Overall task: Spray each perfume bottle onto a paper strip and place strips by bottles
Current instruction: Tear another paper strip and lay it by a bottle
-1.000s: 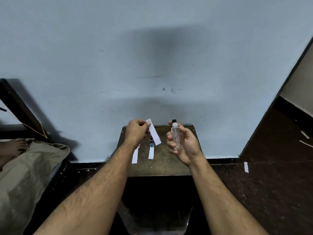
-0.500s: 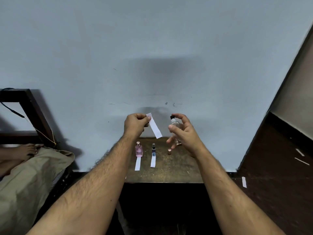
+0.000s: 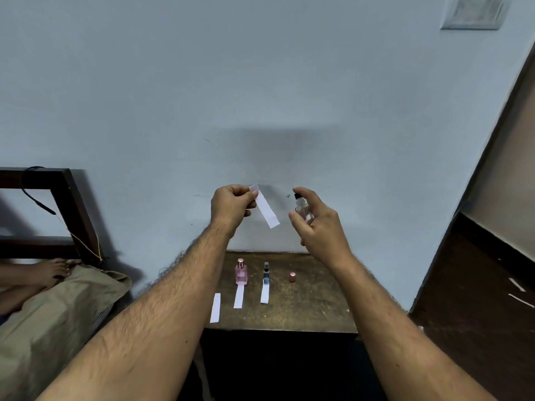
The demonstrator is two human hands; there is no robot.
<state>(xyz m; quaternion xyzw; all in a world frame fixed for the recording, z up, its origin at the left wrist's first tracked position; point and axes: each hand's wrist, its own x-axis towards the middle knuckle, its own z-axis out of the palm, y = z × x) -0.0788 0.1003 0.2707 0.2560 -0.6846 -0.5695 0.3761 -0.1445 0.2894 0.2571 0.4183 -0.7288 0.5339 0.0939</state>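
Observation:
My left hand [image 3: 231,205] pinches the top of a white paper strip [image 3: 267,210] that hangs slanting down to the right. My right hand [image 3: 317,224] grips a small clear spray bottle [image 3: 302,208] with a black nozzle, index finger over the top, nozzle facing the strip. Both are held up in front of the wall above a small brown table [image 3: 304,311]. On the table stand a pink perfume bottle [image 3: 241,272] and a slim dark blue bottle [image 3: 266,273], each with a white strip [image 3: 239,296] [image 3: 265,293] in front. A third strip [image 3: 215,307] lies at the table's left edge.
A small copper-pink cap [image 3: 292,276] stands on the table right of the blue bottle. A bed with a tan cover [image 3: 52,314] and a person's feet [image 3: 49,270] lies at left, under a dark wooden frame [image 3: 72,204]. Paper scraps [image 3: 518,290] lie on the dark floor at right.
The view has tilted up, so the table and bottles now show lower in the frame. Both hands stay raised; my right hand has turned the bottle upright with a finger on its nozzle.

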